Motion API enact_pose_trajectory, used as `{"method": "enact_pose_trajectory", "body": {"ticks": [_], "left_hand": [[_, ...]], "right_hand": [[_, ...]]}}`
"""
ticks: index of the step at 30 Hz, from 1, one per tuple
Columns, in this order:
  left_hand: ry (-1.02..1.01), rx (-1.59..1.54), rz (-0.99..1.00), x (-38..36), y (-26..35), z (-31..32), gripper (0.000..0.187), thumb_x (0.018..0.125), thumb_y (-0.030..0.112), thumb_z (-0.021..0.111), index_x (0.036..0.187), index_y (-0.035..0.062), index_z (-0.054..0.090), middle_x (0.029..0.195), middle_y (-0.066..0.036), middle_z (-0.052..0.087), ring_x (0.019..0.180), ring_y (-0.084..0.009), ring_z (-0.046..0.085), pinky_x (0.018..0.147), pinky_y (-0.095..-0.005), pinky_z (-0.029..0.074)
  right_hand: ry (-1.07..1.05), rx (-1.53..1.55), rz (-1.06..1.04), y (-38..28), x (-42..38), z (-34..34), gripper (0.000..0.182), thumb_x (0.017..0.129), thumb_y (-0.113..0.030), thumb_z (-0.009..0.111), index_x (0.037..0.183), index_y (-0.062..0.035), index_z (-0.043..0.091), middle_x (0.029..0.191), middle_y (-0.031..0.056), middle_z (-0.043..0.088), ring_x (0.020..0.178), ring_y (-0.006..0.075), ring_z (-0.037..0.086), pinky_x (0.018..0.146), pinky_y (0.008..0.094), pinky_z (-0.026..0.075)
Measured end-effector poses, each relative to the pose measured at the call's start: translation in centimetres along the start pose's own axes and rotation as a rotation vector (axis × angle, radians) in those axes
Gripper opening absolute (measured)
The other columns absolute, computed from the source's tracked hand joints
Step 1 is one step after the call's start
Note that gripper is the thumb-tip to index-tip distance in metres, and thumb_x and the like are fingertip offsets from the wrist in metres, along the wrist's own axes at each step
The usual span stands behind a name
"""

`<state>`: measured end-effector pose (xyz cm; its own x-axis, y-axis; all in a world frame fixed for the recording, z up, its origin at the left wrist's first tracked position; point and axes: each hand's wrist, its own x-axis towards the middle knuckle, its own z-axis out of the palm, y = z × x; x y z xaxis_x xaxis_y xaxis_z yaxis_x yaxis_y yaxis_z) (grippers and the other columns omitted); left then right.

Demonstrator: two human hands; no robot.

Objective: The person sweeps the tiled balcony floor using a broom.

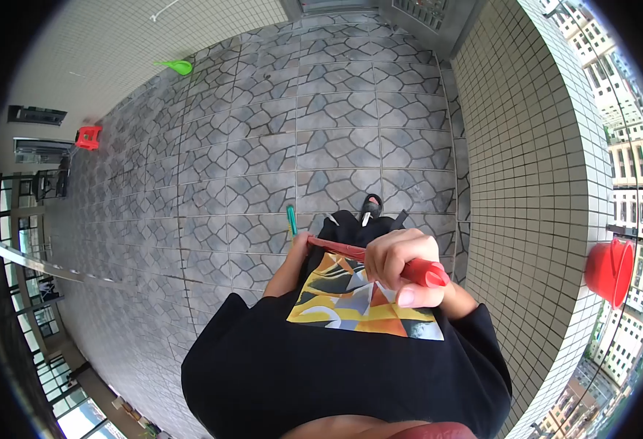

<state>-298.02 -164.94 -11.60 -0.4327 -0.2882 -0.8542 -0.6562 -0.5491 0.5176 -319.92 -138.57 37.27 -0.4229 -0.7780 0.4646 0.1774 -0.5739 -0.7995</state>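
Observation:
A red pole slants across the front of my black shirt. My right hand is wrapped round its thick upper end, close to the camera, with the rounded red tip poking out past the thumb. Farther down, my left hand closes round the pole, small in view and partly hidden by my arm and shirt. Just beyond that hand a narrow teal piece shows against the floor, in line with the pole's lower end. One black sandal is visible past my trousers.
Stone-patterned tiles cover the floor. A tiled parapet wall runs along my right, with a red bucket on its outer side. Near the left wall lie a bright green scoop and a red stool. A grey door stands at the far end.

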Motion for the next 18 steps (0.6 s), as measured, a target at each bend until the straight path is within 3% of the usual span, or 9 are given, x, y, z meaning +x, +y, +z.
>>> {"method": "enact_pose_trajectory", "body": {"ticks": [2,7,8,9,11,12,14,18], "left_hand": [[0.003,0.0,-0.015,2.3,2.9,2.0,0.016,0.08,0.017,0.062,0.067,0.0113,0.054,0.062,-0.003,0.055,0.059,-0.0178,0.058,0.055,-0.0309,0.046],[-0.095,0.082,0.027,9.4,11.3,6.0,0.019,0.08,0.021,0.064,0.067,0.012,0.052,0.064,-0.003,0.054,0.062,-0.0176,0.058,0.057,-0.0311,0.045],[-0.134,0.078,0.053,10.8,13.5,7.2,0.02,0.08,0.022,0.065,0.068,0.0121,0.052,0.064,-0.003,0.054,0.063,-0.0175,0.058,0.057,-0.0311,0.045],[-0.166,0.06,0.076,12.3,15.5,8.4,0.021,0.08,0.023,0.065,0.068,0.0123,0.052,0.065,-0.003,0.054,0.064,-0.0174,0.058,0.058,-0.0312,0.045],[-0.072,-0.023,-0.032,12.4,20.9,12.2,0.022,0.08,0.025,0.067,0.07,0.0129,0.052,0.064,-0.001,0.052,0.062,-0.0173,0.057,0.057,-0.0316,0.045],[0.014,-0.071,-0.112,11.1,24.5,15.2,0.022,0.08,0.026,0.069,0.073,0.0135,0.052,0.063,0.0,0.05,0.06,-0.0171,0.055,0.057,-0.0319,0.046],[-0.03,-0.075,-0.242,13.8,30.4,19.0,0.025,0.078,0.028,0.072,0.077,0.0138,0.051,0.062,0.002,0.048,0.055,-0.0173,0.052,0.055,-0.033,0.048],[-0.049,0.178,-0.241,21.8,42.8,28.2,0.026,0.075,0.018,0.074,0.076,0.013,0.049,0.06,0.001,0.045,0.052,-0.0162,0.05,0.051,-0.0316,0.048]], "right_hand": [[0.041,-0.004,0.062,-0.4,2.4,-3.4,0.029,0.074,-0.022,0.071,0.062,-0.0076,0.049,0.057,0.0047,0.05,0.052,0.0217,0.051,0.053,0.032,0.047],[0.135,-0.101,-0.136,-1.9,5.7,-9.7,0.033,0.076,-0.023,0.073,0.059,-0.0083,0.05,0.053,0.0043,0.048,0.046,0.0232,0.05,0.049,0.032,0.044],[0.171,-0.074,-0.205,-2.0,6.3,-10.9,0.031,0.072,-0.012,0.076,0.058,-0.0084,0.048,0.053,0.0031,0.048,0.045,0.0216,0.048,0.046,0.032,0.034],[0.193,-0.105,-0.239,-2.3,6.7,-12.1,0.033,0.073,-0.012,0.076,0.057,-0.0089,0.047,0.052,0.0027,0.047,0.044,0.0217,0.048,0.046,0.0319,0.034],[0.242,-0.144,-0.299,-3.1,8.1,-14.4,0.037,0.073,-0.013,0.076,0.055,-0.0099,0.044,0.05,0.0019,0.044,0.041,0.0217,0.045,0.046,0.032,0.033],[0.248,-0.168,-0.337,-3.3,8.7,-15.5,0.037,0.073,-0.014,0.077,0.056,-0.0102,0.044,0.051,0.002,0.043,0.042,0.0222,0.045,0.046,0.0321,0.035],[0.259,-0.271,-0.418,-3.5,10.7,-18.1,0.029,0.076,-0.018,0.071,0.059,-0.0082,0.05,0.049,0.001,0.047,0.04,0.0177,0.049,0.048,0.0295,0.044],[0.401,-0.479,-0.361,-2.4,14.5,-24.4,0.029,0.076,-0.017,0.072,0.06,-0.0069,0.051,0.05,0.0023,0.049,0.041,0.0194,0.051,0.051,0.0324,0.048]]}}
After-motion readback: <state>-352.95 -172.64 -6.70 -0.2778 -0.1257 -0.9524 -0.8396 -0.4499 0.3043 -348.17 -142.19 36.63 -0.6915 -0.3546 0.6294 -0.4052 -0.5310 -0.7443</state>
